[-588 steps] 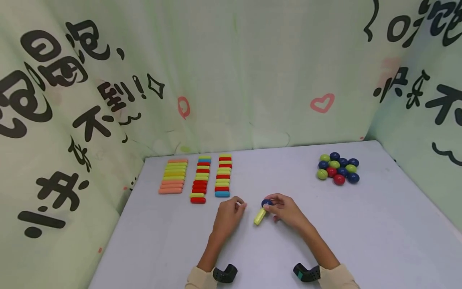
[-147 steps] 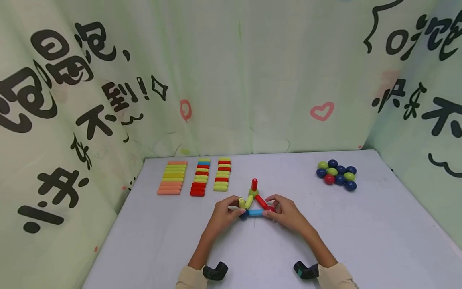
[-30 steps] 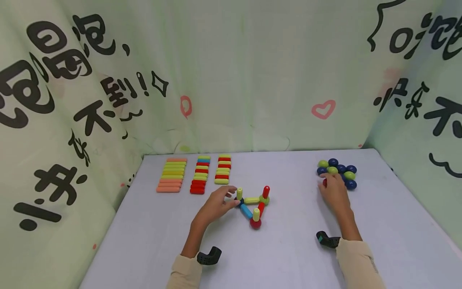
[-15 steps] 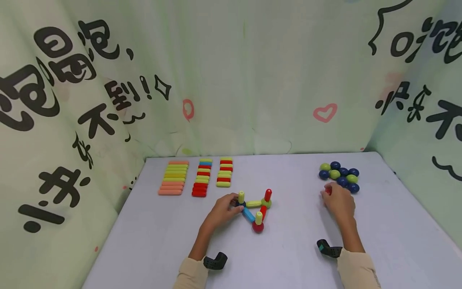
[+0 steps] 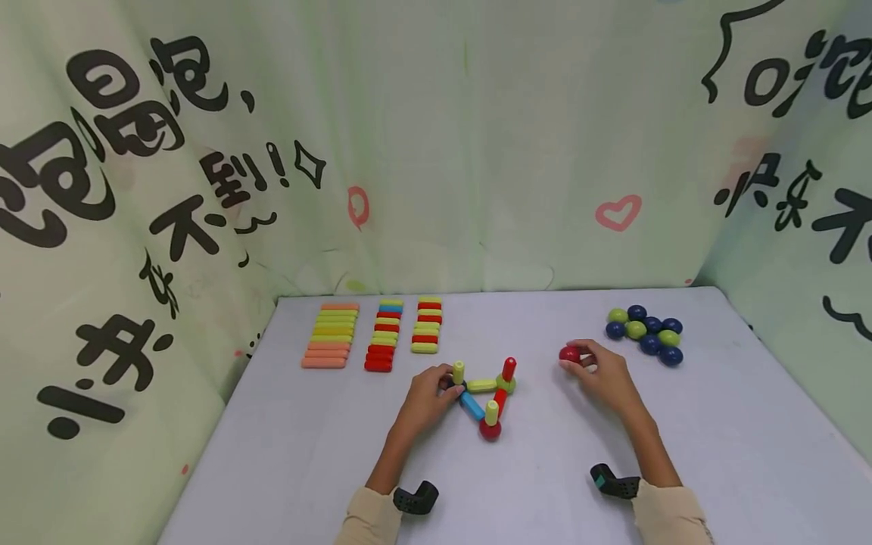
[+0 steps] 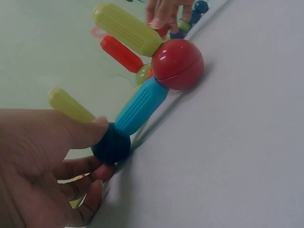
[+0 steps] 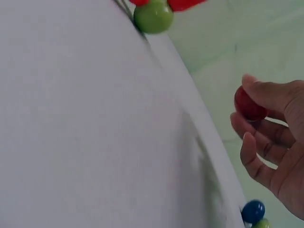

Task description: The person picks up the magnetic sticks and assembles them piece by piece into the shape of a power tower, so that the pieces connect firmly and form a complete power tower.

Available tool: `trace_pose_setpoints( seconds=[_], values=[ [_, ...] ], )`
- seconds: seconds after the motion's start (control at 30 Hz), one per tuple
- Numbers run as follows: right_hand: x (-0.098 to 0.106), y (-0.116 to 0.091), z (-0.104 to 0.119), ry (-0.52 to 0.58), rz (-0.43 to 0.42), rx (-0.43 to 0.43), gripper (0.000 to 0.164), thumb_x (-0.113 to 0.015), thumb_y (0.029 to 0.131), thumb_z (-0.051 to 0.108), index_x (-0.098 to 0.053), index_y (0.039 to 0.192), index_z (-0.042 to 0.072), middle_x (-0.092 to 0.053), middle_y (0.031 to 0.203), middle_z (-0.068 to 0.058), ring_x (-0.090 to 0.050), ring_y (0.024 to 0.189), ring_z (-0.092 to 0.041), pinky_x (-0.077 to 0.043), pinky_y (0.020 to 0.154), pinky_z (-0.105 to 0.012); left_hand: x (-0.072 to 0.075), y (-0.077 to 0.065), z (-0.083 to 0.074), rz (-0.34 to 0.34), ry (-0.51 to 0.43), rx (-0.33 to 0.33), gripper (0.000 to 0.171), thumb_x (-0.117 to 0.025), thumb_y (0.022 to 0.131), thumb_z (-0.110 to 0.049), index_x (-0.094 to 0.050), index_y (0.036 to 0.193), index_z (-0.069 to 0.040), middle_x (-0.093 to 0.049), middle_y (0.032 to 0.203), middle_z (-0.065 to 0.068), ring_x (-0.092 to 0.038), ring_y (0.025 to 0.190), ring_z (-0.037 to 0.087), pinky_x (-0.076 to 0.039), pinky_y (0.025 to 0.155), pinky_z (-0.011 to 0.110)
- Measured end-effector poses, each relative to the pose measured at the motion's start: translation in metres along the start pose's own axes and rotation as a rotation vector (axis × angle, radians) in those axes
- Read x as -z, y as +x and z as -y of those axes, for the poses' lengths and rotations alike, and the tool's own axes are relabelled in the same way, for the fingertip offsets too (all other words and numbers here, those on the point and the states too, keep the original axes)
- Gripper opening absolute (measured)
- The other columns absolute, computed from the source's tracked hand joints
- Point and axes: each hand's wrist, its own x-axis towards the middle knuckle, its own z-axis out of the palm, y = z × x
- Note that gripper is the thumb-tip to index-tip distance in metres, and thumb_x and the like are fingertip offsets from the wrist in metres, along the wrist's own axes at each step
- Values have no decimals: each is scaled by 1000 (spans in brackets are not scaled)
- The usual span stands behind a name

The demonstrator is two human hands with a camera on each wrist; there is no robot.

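My left hand [image 5: 426, 397] pinches the dark blue ball [image 6: 112, 145] at one corner of a triangle of rods and balls lying on the table. A blue rod [image 6: 142, 107] joins that ball to a red ball [image 6: 178, 64]; a yellow-green rod [image 5: 482, 385] and a red rod [image 5: 500, 401] run to the green ball [image 7: 153, 16]. From each corner ball a short rod stands up: yellow-green on the blue and red balls, red [image 5: 509, 369] on the green. Away to the right, my right hand [image 5: 605, 376] holds a loose red ball [image 5: 569, 354] between thumb and fingers.
Dark blue and green balls [image 5: 650, 344] lie grouped at the back right. At the back left are three columns of rods: orange and yellow [image 5: 331, 337], then two mixed ones [image 5: 382, 341] [image 5: 426, 325]. Curtains enclose the white table [image 5: 327, 454].
My right hand has taken the red ball from the group and carried it left, toward the triangle. My left hand has closed its fingers on the blue corner ball; the triangle has barely shifted.
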Motion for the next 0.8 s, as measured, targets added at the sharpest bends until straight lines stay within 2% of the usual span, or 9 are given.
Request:
trace_pose_setpoints(
  seconds=[0.13,0.27,0.43,0.7,0.8],
  values=[
    [-14,5,28,169,-24,109,43,-72,89,27,-60,124,5,-66,113,-16,-64,95,-24,-51,73,-13,0,0,-1,-1,-5,1,33,-68,92,-22,-63,122,-9,-66,110,7,-57,94,15,-55,85,32],
    [-24,8,50,293,8,167,41,-73,88,25,-61,124,8,-65,114,-13,-62,93,-15,-53,74,-16,-1,0,-2,7,-5,5,33,-68,93,-22,-62,123,-9,-67,111,8,-57,94,15,-55,85,32],
    [-30,5,61,325,84,168,40,-73,88,20,-61,125,9,-66,114,-12,-61,90,-14,-53,73,-19,-3,1,0,25,-16,-9,33,-68,93,-21,-62,123,-9,-67,111,7,-57,95,16,-55,87,33],
    [-26,-1,89,304,125,223,41,-70,89,6,-59,128,-1,-66,113,-21,-62,84,-26,-54,71,-23,5,0,6,115,-46,-13,42,-70,91,-16,-58,131,-10,-65,125,9,-59,108,21,-50,99,43],
    [-28,1,85,297,140,217,45,-69,90,8,-56,132,1,-64,118,-21,-63,83,-27,-55,71,-24,8,-1,9,157,-57,-39,45,-74,87,-14,-59,129,-9,-65,121,9,-58,106,21,-50,99,43]
  ],
)
